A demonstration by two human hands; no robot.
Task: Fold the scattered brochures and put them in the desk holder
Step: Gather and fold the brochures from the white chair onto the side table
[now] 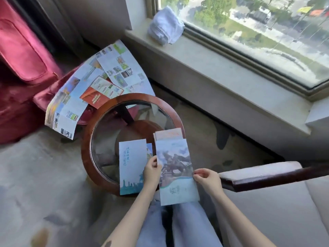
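Note:
A folded brochure [176,168] with a landscape picture is held above my knees. My left hand [152,172] pinches its left edge and my right hand [207,179] pinches its right edge. A second folded brochure [131,166], pale blue with vertical writing, lies on the near rim of the round glass table [89,139]. A pinkish stack of brochures [169,134] lies behind the held one. Large unfolded brochures [85,86] and an orange leaflet [101,92] lie spread over the red seat at the back left. No desk holder is in view.
A red armchair [19,68] stands at the left. A white cloth [165,25] lies on the window sill [231,75]. My seat's armrest [267,175] is at the right. Carpet [44,184] covers the floor.

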